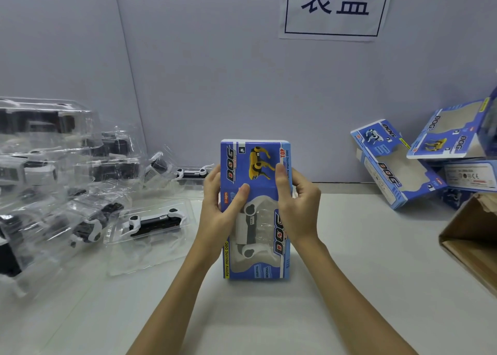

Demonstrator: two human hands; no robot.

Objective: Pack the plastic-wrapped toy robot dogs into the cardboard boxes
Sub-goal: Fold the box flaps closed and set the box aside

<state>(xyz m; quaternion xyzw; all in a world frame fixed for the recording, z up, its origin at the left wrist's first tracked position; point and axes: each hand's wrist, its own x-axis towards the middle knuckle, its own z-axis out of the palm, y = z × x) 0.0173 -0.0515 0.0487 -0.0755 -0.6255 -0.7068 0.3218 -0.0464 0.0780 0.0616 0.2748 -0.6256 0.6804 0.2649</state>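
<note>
A blue cardboard toy box [255, 166] stands upright on the white table [349, 260] in the middle of the view. Through its window I see a white and black toy robot dog [246, 228] in clear plastic. My left hand [220, 196] grips the box's left edge, thumb on the front. My right hand [298, 201] grips the right edge, thumb pressed near the top panel. Several more plastic-wrapped robot dogs [153, 223] lie piled at the left.
Empty blue boxes [395, 171] with open windows are stacked against the wall at the right. A brown cardboard carton [473, 247] juts in at the right edge. A paper sign [336, 7] hangs on the grey wall behind.
</note>
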